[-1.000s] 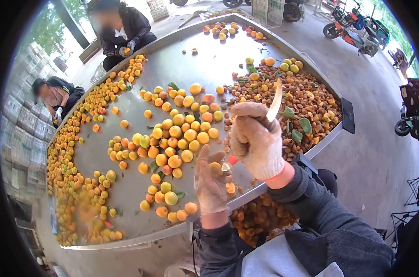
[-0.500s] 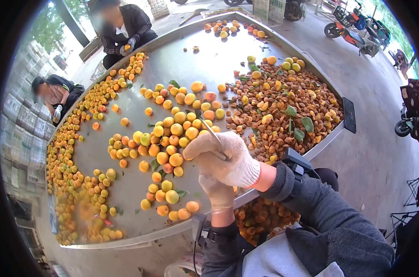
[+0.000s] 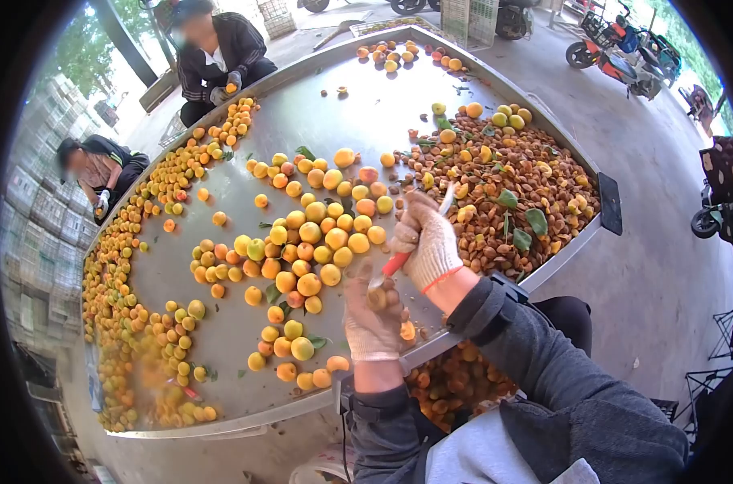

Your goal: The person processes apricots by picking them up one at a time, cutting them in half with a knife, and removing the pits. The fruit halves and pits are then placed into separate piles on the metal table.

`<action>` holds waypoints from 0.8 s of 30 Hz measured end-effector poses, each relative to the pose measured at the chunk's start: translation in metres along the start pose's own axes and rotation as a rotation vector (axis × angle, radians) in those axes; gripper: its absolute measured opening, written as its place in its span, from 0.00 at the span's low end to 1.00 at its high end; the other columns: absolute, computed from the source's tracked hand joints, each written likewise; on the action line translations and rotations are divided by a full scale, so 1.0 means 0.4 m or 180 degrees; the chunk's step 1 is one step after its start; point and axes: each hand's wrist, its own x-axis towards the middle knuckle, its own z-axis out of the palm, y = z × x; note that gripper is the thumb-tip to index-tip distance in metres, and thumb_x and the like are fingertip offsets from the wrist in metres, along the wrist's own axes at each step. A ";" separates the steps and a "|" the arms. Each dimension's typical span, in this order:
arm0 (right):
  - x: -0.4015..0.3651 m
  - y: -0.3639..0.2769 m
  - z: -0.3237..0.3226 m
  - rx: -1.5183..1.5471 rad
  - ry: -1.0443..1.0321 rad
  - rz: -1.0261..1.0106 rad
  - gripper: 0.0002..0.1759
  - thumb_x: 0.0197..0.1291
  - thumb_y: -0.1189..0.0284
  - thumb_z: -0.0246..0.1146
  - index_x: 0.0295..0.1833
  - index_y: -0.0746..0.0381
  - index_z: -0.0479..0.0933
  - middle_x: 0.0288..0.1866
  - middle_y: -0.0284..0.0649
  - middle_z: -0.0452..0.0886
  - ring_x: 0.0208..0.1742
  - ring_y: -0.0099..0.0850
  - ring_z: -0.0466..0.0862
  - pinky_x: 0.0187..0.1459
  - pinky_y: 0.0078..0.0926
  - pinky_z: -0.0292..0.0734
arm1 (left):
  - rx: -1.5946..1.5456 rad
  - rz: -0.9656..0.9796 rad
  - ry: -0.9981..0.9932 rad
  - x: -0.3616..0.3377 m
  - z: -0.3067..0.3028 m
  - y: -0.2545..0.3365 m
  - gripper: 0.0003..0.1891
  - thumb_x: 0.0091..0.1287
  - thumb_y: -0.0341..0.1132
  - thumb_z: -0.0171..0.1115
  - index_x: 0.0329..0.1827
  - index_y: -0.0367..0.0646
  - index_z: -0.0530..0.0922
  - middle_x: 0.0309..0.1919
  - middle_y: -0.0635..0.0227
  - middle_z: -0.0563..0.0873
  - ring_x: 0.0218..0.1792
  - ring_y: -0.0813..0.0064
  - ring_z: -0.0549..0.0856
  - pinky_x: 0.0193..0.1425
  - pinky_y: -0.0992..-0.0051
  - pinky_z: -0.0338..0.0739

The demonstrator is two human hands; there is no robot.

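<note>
Red-handled knife [image 3: 396,263] diagonal, blade up-right

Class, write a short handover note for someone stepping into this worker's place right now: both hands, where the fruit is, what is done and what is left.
Left hand: grip shut on one apricot, held over the near edge of the table.
Right hand: grip shut on a red-handled knife, its tip at that apricot.
Done: a heap of pits lies on the table's right side; more orange fruit, seemingly cut, lies heaped below the near edge.
Left: many whole apricots lie mid-table.
</note>
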 end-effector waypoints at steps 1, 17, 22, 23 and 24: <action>0.004 -0.002 0.007 -0.0239 0.0274 -0.0365 0.10 0.65 0.80 0.50 0.42 0.58 0.76 0.18 0.25 0.59 0.12 0.17 0.55 0.12 0.16 0.48 | 0.0590 0.0502 0.0963 0.009 0.039 -0.006 0.24 0.74 0.50 0.47 0.65 0.45 0.71 0.41 0.64 0.81 0.34 0.72 0.79 0.39 0.72 0.77; -0.085 -0.026 -0.071 -0.6822 -0.3103 -0.1079 0.12 0.52 0.73 0.63 0.45 0.58 0.78 0.33 0.46 0.83 0.38 0.47 0.84 0.37 0.40 0.79 | 0.0826 0.1090 0.1889 0.022 0.015 -0.005 0.23 0.71 0.32 0.53 0.68 0.37 0.68 0.55 0.58 0.78 0.51 0.66 0.80 0.57 0.66 0.78; -0.074 -0.044 -0.040 -0.7205 -0.1499 -0.1367 0.09 0.59 0.66 0.62 0.42 0.57 0.82 0.32 0.46 0.83 0.36 0.45 0.85 0.35 0.39 0.80 | 0.1616 0.1538 0.1278 0.004 0.010 -0.015 0.23 0.71 0.29 0.50 0.69 0.38 0.67 0.57 0.57 0.76 0.54 0.62 0.79 0.58 0.63 0.78; -0.079 -0.049 -0.041 -0.7201 -0.1503 -0.1366 0.09 0.59 0.66 0.62 0.42 0.57 0.82 0.32 0.46 0.83 0.36 0.45 0.85 0.35 0.39 0.80 | 0.0810 0.1424 0.1274 0.002 0.018 -0.014 0.23 0.71 0.28 0.49 0.70 0.38 0.66 0.58 0.56 0.76 0.55 0.61 0.79 0.59 0.61 0.78; -0.090 -0.058 -0.042 -0.6907 -0.1700 -0.1132 0.10 0.60 0.66 0.62 0.45 0.54 0.83 0.32 0.45 0.83 0.35 0.44 0.85 0.35 0.39 0.80 | 0.0814 0.1419 0.1277 0.004 0.010 -0.013 0.23 0.71 0.28 0.49 0.70 0.38 0.66 0.58 0.56 0.76 0.55 0.61 0.79 0.59 0.61 0.78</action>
